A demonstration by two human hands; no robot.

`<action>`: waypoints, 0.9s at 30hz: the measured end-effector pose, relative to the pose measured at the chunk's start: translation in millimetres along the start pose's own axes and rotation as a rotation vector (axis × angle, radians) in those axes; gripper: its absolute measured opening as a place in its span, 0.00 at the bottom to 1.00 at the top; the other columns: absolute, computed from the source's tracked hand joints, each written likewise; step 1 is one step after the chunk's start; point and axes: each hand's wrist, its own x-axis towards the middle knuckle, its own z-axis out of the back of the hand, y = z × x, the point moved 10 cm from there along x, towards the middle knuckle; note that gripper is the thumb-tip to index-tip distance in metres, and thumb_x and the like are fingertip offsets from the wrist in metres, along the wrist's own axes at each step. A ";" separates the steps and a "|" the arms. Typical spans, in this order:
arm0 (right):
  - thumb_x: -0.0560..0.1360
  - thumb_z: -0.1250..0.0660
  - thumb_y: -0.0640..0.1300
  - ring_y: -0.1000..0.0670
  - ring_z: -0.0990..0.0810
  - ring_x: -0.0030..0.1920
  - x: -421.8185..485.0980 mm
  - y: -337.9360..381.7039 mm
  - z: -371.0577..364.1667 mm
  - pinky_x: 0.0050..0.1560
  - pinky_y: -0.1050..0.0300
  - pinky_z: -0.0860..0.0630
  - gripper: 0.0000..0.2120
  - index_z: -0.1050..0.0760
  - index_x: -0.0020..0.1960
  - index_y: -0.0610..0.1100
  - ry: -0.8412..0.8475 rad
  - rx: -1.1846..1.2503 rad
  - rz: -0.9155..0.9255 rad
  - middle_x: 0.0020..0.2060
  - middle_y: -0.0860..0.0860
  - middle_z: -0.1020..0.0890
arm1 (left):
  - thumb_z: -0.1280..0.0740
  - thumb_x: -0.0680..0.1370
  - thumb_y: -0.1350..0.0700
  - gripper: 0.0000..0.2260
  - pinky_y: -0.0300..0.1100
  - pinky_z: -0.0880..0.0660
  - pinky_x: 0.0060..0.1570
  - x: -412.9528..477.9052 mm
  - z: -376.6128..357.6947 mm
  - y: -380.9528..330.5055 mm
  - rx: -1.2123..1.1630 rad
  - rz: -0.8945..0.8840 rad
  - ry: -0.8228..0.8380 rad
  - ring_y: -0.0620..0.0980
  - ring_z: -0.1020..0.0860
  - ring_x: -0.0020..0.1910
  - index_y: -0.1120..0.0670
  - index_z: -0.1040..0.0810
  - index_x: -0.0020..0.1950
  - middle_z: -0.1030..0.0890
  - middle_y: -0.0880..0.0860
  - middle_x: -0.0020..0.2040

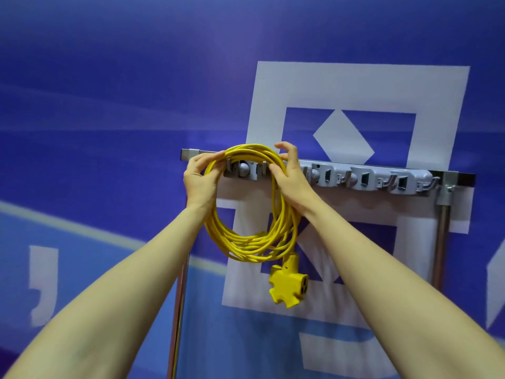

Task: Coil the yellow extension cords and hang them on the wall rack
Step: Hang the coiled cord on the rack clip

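We are holding the coiled yellow cord (246,248) up against the left end of the grey rack (363,179) on the blue wall (109,105), both bare arms reaching forward and up. Our left hand (199,179) is gripping the top left of the coil, fingers curled over the strands. Our right hand (292,176) is gripping the top right, thumb under the strands and fingers arched above them. The hands are staying apart, the top arc of the coil spanning between them. The rest of the coil is hanging between our wrists, and its yellow socket end (288,283) is dangling lowest, beside our right forearm. The rack is sitting on a metal bar (464,177) with a post (442,242) at the right
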 end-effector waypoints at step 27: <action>0.84 0.51 0.42 0.50 0.41 0.75 -22.5 6.0 -12.8 0.68 0.58 0.41 0.24 0.51 0.78 0.54 -0.025 -0.117 -0.034 0.76 0.52 0.42 | 0.45 0.81 0.67 0.26 0.34 0.33 0.59 -30.5 -11.1 6.2 0.495 -0.142 0.260 0.47 0.36 0.71 0.46 0.36 0.75 0.38 0.51 0.74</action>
